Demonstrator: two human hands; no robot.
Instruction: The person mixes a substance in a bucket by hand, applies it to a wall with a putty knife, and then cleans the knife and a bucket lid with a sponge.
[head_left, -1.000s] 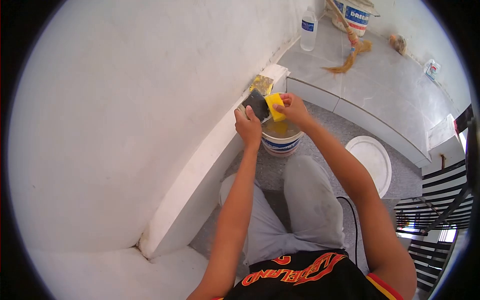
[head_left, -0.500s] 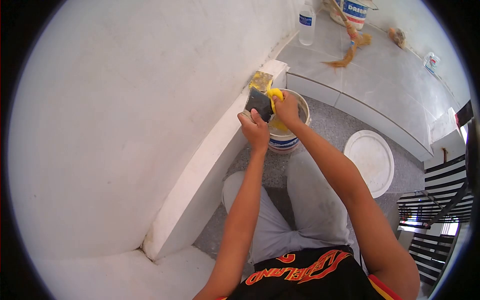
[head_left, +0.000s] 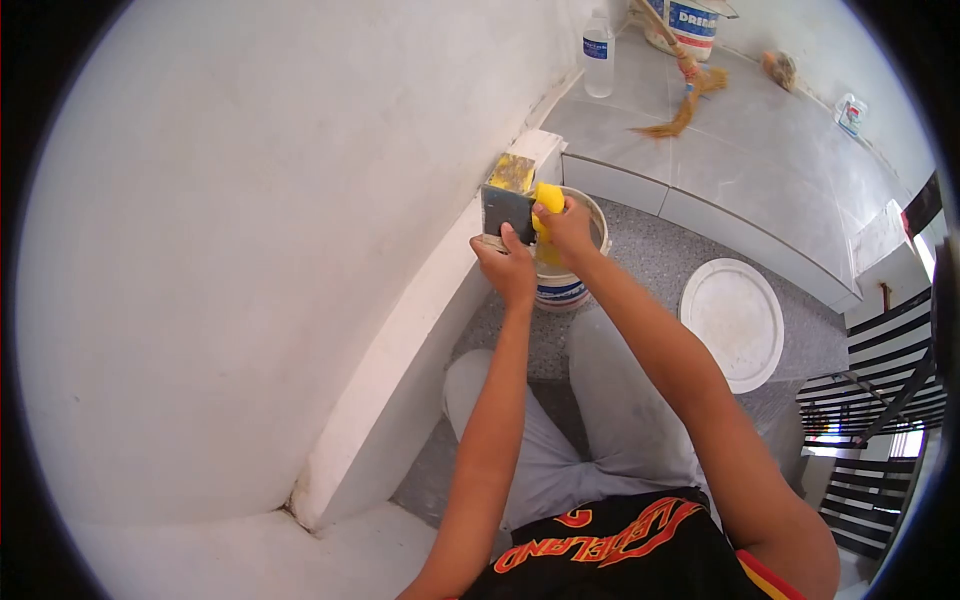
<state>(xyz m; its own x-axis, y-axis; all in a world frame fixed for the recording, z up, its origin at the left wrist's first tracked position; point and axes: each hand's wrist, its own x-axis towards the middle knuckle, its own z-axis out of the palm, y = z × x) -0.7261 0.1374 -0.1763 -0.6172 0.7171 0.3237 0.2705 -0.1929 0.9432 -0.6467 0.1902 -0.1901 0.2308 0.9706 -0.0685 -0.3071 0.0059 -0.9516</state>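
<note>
My left hand (head_left: 508, 265) grips a dark flat scraper blade (head_left: 507, 212), with the thumb pressed on its face and a pale edge showing along its lower side. My right hand (head_left: 568, 228) is closed around a soft yellow piece that looks like a sponge (head_left: 547, 197), held against the blade's right edge. Both hands are over the near-left rim of a white bucket (head_left: 603, 222), whose contents are partly hidden by the hands. Just beyond the blade, a putty-smeared plate with yellow on it (head_left: 513, 172) lies on the white ledge (head_left: 400, 335).
A round white lid (head_left: 732, 325) lies on the speckled floor at right. On the raised grey tiled step (head_left: 770, 190) are a clear bottle (head_left: 598, 65), a straw brush (head_left: 688, 95) and a second bucket (head_left: 690, 28). The white wall (head_left: 250, 250) runs along the left.
The blade has turned to a more level angle, and the yellow sponge has shifted up at its edge. The camera view has moved slightly.
</note>
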